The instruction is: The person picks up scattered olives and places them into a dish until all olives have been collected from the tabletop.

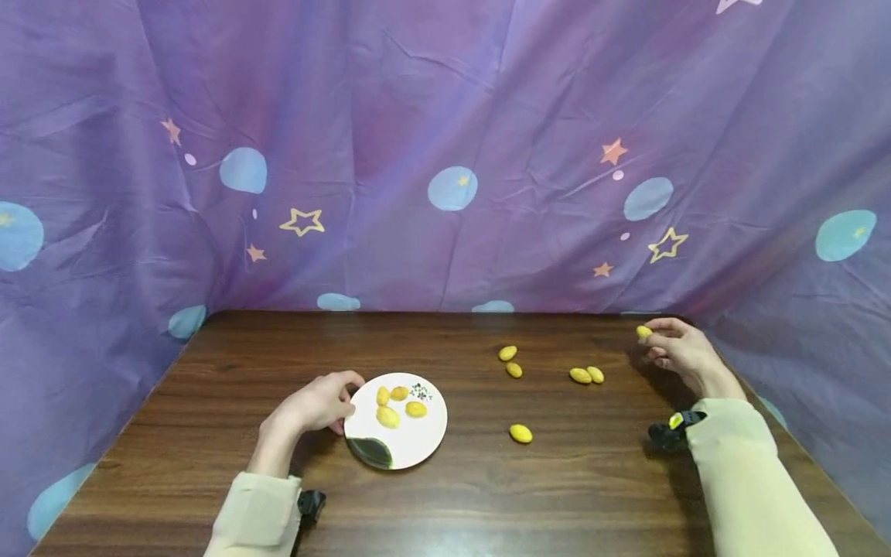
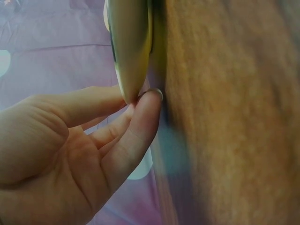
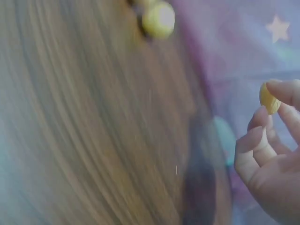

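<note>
Pinching with left hand (image 1: 313,402) and right hand (image 1: 682,357) now, a grip in both hands! Behind, starry purple curtain (image 1: 397,116); beneath, brown wooden surface (image 1: 487,495). Next, white plate (image 1: 411,433), left of centre, gripped at its left rim by the left hand. On it, four yellow pieces (image 1: 387,418); to its right, five more (image 1: 520,434) — two close pairs, one single nearer. And pinched in the right hand — one last piece (image 1: 643,332), by the far right corner.

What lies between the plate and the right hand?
The head view shows five small yellow pieces on the table between the plate and right hand: two pairs and, closer to the camera, a single one.
</note>
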A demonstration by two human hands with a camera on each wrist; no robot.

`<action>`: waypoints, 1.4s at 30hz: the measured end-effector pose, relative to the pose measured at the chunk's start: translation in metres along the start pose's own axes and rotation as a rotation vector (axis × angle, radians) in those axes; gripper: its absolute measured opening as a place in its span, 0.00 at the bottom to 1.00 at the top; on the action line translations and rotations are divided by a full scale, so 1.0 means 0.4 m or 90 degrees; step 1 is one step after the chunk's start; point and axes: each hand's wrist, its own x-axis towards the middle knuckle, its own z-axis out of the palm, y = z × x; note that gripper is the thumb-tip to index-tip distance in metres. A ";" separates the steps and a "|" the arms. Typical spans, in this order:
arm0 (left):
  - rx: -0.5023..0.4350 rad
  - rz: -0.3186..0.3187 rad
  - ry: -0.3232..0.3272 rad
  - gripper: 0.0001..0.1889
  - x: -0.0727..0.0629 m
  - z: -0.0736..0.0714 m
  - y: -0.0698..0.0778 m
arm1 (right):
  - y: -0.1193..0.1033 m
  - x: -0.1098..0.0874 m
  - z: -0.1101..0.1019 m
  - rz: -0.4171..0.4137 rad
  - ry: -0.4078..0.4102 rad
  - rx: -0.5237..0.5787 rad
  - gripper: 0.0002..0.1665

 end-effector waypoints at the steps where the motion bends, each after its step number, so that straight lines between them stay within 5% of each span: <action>1: -0.001 0.002 0.000 0.21 0.001 0.000 -0.001 | -0.005 -0.006 0.009 -0.014 0.001 0.033 0.12; 10: -0.004 0.010 -0.004 0.20 0.003 -0.005 0.005 | -0.048 -0.064 0.090 -0.120 0.010 0.251 0.15; 19: -0.009 0.007 -0.009 0.21 -0.002 -0.007 0.001 | -0.119 -0.137 0.217 -0.144 0.063 0.263 0.15; 25: -0.009 0.001 -0.013 0.21 -0.008 -0.008 -0.007 | -0.151 -0.184 0.329 -0.161 0.088 0.331 0.16; 32: -0.008 0.011 -0.013 0.21 -0.011 -0.013 -0.005 | -0.185 -0.194 0.462 -0.128 0.129 0.300 0.17; 42: -0.004 0.011 -0.018 0.22 -0.004 -0.009 0.003 | -0.180 -0.189 0.621 -0.127 0.061 0.276 0.17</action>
